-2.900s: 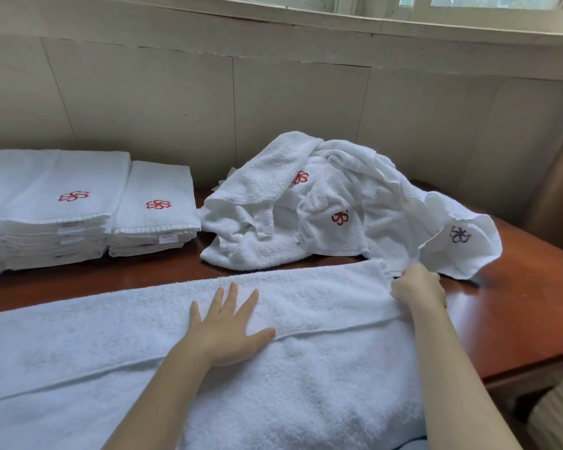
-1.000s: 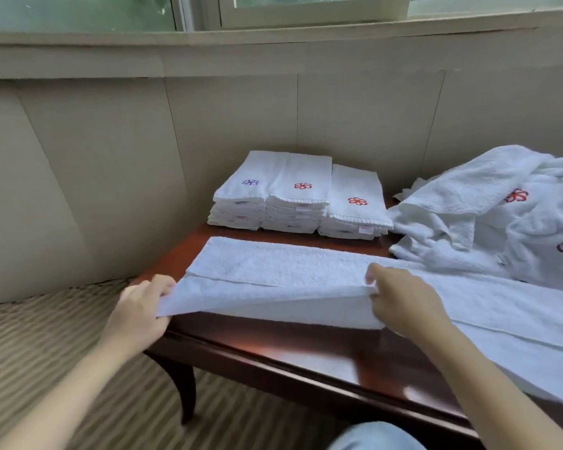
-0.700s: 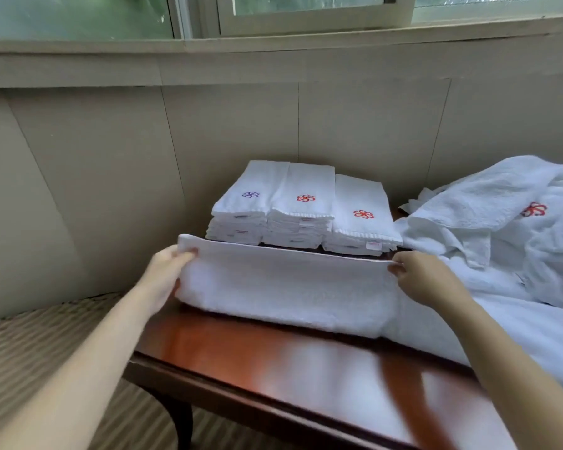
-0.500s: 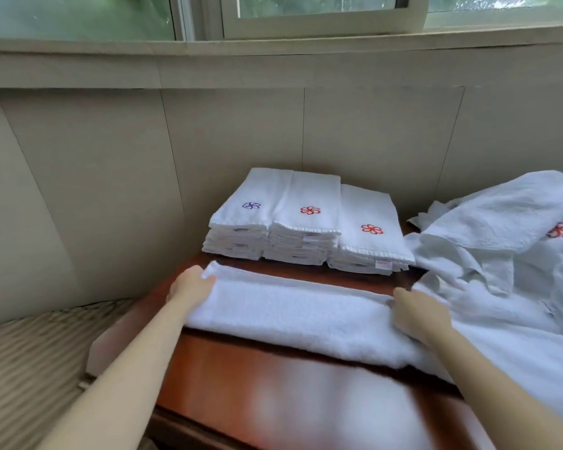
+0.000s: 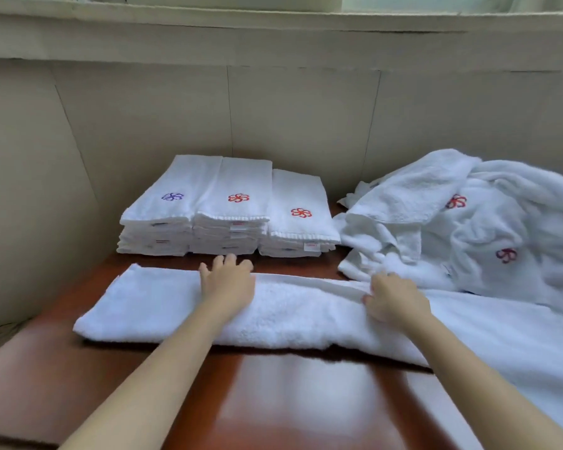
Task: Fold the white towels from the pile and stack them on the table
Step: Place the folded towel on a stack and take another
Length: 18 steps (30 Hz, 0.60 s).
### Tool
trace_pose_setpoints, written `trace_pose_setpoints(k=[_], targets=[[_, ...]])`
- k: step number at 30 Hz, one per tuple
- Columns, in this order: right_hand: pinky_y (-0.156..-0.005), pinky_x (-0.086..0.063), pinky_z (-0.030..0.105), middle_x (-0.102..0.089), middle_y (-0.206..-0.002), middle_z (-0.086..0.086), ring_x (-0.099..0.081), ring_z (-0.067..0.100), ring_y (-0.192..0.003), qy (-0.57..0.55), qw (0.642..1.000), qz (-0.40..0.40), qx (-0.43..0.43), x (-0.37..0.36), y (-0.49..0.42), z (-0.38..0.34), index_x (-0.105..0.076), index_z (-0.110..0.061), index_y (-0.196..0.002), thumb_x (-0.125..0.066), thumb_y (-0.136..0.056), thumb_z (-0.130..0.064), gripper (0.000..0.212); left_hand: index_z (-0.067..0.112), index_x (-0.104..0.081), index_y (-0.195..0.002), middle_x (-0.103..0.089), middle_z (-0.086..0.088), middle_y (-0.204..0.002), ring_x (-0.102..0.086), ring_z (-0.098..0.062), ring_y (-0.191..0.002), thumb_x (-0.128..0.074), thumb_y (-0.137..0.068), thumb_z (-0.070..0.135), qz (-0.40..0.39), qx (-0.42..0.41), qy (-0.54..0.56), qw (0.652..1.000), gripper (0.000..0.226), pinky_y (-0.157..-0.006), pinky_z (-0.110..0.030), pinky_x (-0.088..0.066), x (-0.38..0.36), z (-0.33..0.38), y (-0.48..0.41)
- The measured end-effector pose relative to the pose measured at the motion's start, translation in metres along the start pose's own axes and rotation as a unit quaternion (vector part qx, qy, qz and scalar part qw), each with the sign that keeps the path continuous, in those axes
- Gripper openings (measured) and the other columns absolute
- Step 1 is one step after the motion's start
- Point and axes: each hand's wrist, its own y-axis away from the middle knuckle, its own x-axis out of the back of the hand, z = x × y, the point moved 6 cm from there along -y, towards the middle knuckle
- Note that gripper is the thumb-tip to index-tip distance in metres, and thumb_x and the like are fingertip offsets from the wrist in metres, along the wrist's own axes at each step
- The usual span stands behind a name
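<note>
Left hand (image 5: 228,284) flat, pressing towel (image 5: 150,306); right hand (image 5: 394,300) grips its far edge. Smooth outward, align edges before folding.

Ok, I'm reading this as hotel housekeeping, guest rm or linen area, can't tell which. Evidence: three neat stacks of folded towels (image 5: 228,219) at the back of a glossy red-brown wood table (image 5: 273,401), all identical white terry w/ the same embroidered pinwheel logo (image 5: 238,198), red or purple, plus small sewn tags (image 5: 311,245) at the hems. Right side, a loose pile (image 5: 468,228) of the same logo'd linen, and a half-folded towel (image 5: 306,316) laid across the table. Behind: beige panelled wall (image 5: 306,108) w/ vertical seams, window ledge (image 5: 273,21) up top. Uniform branded stock in bulk says commercial to me, not a home.
</note>
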Motion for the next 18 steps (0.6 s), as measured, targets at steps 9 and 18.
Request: trace_pose_setpoints(k=[9, 18], targets=[[-0.061, -0.037, 0.03, -0.053, -0.074, 0.0, -0.049, 0.021, -0.075, -0.025, 0.986, -0.157, -0.058, 0.044, 0.09, 0.149, -0.047, -0.019, -0.064, -0.041, -0.075, 0.0, 0.023, 0.04, -0.029, -0.143, -0.032, 0.012, -0.149, -0.019, -0.012, -0.141, -0.023, -0.099, 0.052, -0.042, -0.1, 0.064, 0.992, 0.046, -0.115, -0.043, -0.012, -0.029, 0.066, 0.035], [-0.073, -0.054, 0.028, -0.065, -0.109, 0.011, -0.056, 0.019, -0.077, 0.052, 0.949, -0.251, -0.185, 0.062, 0.118, 0.227, -0.063, -0.004, -0.111, -0.058, -0.085, -0.013, 0.028, 0.041, -0.064, -0.101, -0.061, 0.009, -0.117, -0.052, -0.015, -0.118, -0.059, -0.092, 0.032, -0.028, -0.153, 0.231, 0.96, 0.013, -0.103, -0.035, -0.036, 0.001, 0.07, 0.057]])
